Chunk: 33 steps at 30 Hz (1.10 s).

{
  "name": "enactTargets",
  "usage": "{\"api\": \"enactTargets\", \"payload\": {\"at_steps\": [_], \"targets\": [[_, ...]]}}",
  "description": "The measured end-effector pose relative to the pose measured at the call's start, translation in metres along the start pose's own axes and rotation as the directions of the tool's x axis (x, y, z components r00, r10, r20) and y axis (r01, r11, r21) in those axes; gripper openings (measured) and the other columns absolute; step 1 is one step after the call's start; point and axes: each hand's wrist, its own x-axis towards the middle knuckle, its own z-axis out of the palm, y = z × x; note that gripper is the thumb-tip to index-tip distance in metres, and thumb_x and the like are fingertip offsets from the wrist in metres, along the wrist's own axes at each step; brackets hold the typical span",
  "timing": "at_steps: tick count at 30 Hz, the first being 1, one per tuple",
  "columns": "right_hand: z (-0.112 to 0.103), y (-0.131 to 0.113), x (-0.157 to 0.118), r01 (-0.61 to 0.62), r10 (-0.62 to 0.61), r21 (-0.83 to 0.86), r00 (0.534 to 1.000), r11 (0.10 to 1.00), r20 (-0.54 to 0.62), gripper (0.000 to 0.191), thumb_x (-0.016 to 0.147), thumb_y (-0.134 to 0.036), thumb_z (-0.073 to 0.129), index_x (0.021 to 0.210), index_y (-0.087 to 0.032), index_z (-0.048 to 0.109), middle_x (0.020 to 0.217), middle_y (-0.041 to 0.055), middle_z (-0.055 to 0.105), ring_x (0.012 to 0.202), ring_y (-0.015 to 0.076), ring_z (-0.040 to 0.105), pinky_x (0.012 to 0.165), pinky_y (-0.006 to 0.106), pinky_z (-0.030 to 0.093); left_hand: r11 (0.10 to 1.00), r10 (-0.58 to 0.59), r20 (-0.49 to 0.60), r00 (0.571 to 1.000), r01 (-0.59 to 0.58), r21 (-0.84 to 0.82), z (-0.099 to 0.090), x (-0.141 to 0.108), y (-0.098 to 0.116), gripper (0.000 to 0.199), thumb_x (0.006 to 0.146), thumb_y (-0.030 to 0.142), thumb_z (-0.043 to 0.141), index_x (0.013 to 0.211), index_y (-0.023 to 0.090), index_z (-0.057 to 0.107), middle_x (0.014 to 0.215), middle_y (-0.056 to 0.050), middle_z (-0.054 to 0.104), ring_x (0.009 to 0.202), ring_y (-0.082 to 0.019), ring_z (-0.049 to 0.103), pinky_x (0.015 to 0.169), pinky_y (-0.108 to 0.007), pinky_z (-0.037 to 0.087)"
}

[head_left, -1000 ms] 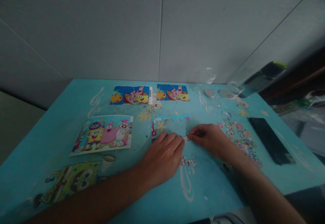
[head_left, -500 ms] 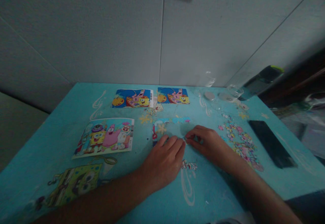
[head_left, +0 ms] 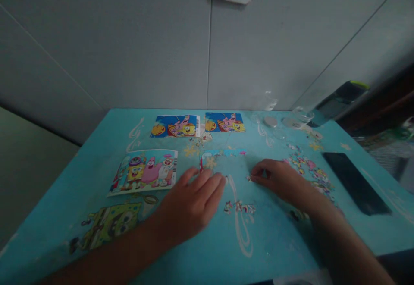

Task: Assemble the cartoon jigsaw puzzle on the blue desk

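My right hand (head_left: 273, 177) pinches a small jigsaw piece (head_left: 249, 178) between thumb and fingertips, just above or on the table. My left hand (head_left: 196, 201) rests palm down, its fingers loosely stretched and a little apart. Its fingertips lie beside a tiny piece (head_left: 227, 180). Beyond the left fingers, a joined strip of jigsaw edge (head_left: 226, 151) runs across and turns down on the left, partly covered by that hand. A short row of pieces (head_left: 244, 207) lies nearer to me. To the right of my right hand, many loose jigsaw pieces (head_left: 302, 162) are spread out, partly hidden by my forearm.
A cartoon picture card (head_left: 150, 170) lies left, with two blue picture cards (head_left: 176, 126) (head_left: 225, 122) at the back. A dark flat slab (head_left: 355, 183) is at the right. Clear containers (head_left: 302, 114) and a dark bottle (head_left: 341, 99) stand back right on the patterned tablecloth (head_left: 207, 259).
My hands have drawn apart: the right has moved rightward with a piece, the left slightly back and left. Their fingertips were together before. The view has tilted up a little.
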Motion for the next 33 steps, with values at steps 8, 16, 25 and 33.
{"api": "enactTargets", "payload": {"at_steps": [8, 16, 25, 33], "targets": [[-0.003, 0.005, 0.001, -0.011, 0.012, -0.042, 1.000, 0.999, 0.022, 0.014, 0.089, -0.037, 0.067, 0.091, -0.028, 0.078, 0.087, 0.0032, 0.075, 0.074, 0.0203, 0.068, 0.068, 0.033, 0.050, 0.984, -0.167, 0.046, 0.985, 0.169, -0.055, -0.008, -0.048, -0.063, 0.030, 0.096, 0.015, 0.057, 0.125, 0.016, 0.066, 0.112, -0.009, 0.071, 0.101, -0.028, 0.064, 0.086, -0.046, 0.046], [-0.001, 0.010, -0.001, -0.002, 0.003, -0.045, 1.000, 0.999, 0.025, 0.016, 0.090, -0.040, 0.065, 0.095, -0.029, 0.077, 0.092, 0.0023, 0.075, 0.077, 0.0207, 0.069, 0.072, 0.035, 0.053, 0.981, -0.084, 0.123, 0.989, 0.103, -0.163, -0.013, -0.047, -0.055, 0.014, 0.100, 0.027, 0.061, 0.109, 0.019, 0.070, 0.098, -0.004, 0.070, 0.095, -0.021, 0.062, 0.089, -0.041, 0.041], [0.006, 0.023, -0.002, 0.014, -0.013, -0.086, 1.000, 0.996, 0.015, 0.021, 0.092, -0.046, 0.062, 0.099, -0.032, 0.076, 0.093, 0.0041, 0.077, 0.077, 0.0227, 0.071, 0.069, 0.036, 0.054, 0.973, 0.008, 0.263, 0.965, 0.053, -0.227, -0.007, -0.047, -0.036, 0.012, 0.102, 0.029, 0.060, 0.103, 0.022, 0.070, 0.087, 0.000, 0.066, 0.087, -0.018, 0.058, 0.086, -0.037, 0.038], [0.009, 0.026, -0.002, -0.024, 0.024, -0.020, 1.000, 1.000, -0.002, 0.021, 0.092, -0.047, 0.063, 0.101, -0.034, 0.078, 0.099, 0.0083, 0.078, 0.080, 0.0269, 0.074, 0.071, 0.039, 0.058, 0.982, 0.051, 0.296, 0.954, 0.007, -0.191, -0.017, -0.043, -0.029, 0.012, 0.102, 0.026, 0.059, 0.096, 0.021, 0.067, 0.086, 0.000, 0.064, 0.085, -0.018, 0.056, 0.087, -0.039, 0.038]]}}
